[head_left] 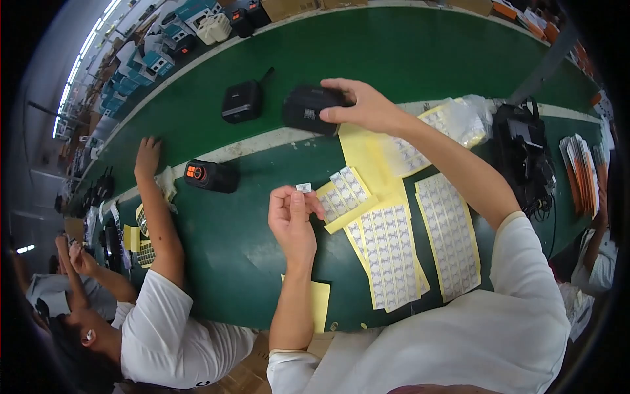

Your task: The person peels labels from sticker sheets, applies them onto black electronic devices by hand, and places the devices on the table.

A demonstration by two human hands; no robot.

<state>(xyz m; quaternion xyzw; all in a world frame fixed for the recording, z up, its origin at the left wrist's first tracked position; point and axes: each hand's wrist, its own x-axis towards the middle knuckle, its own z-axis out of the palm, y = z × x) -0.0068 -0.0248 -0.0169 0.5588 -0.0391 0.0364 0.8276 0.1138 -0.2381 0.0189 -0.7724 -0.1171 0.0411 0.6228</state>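
Sticker (303, 187) sits pinched in my left hand (292, 213); my right hand (359, 105) grips a black case (307, 109). Sticking seems underway, needing both brought together gently.

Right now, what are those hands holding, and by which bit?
The right hand grips a black device by its right end. The left hand holds a small white label by its lower edge; whether it also grips the label sheet is unclear.
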